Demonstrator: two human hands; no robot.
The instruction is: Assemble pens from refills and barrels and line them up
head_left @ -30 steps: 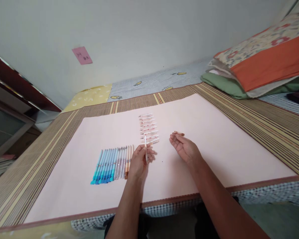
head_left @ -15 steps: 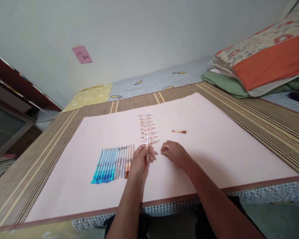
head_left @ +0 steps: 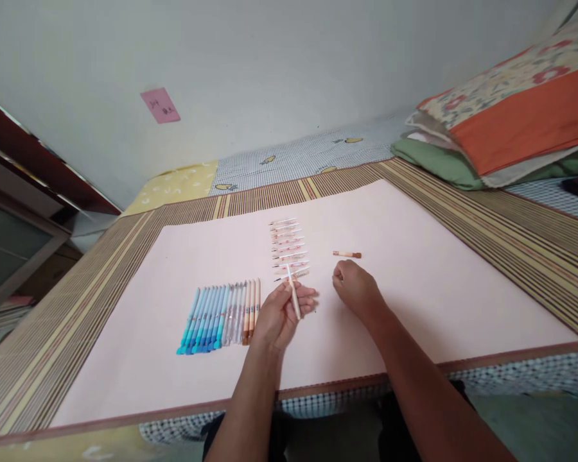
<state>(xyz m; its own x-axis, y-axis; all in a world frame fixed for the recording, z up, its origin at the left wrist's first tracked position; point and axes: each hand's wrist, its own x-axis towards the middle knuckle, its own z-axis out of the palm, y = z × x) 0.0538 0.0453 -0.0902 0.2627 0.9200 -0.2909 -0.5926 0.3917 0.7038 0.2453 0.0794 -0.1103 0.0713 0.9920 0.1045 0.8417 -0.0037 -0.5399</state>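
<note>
My left hand (head_left: 275, 316) is closed on a pale pen barrel (head_left: 295, 303), thumb on top and the other fingers partly spread beneath it. From its upper end sticks a thin white rod. Just beyond lie several slim pen refills (head_left: 288, 241) in a column, some with dark tips. My right hand (head_left: 359, 290) is curled with its fingers pressed together above the paper; whatever they hold is hidden. Close past it lies a short brown-and-peach pen part (head_left: 347, 255). Left of my left hand, several pens (head_left: 212, 317) stand side by side, blue, clear and peach-brown.
Pale pink paper (head_left: 125, 359) covers much of a striped mat (head_left: 52, 308). Folded bedding in orange and green (head_left: 520, 138) is piled at the far right. A pink note (head_left: 160, 105) is stuck on the wall behind.
My right hand has moved right, away from my left hand and nearer the brown pen part. The pen barrel has tilted in my left hand, whose fingers have opened out more.
</note>
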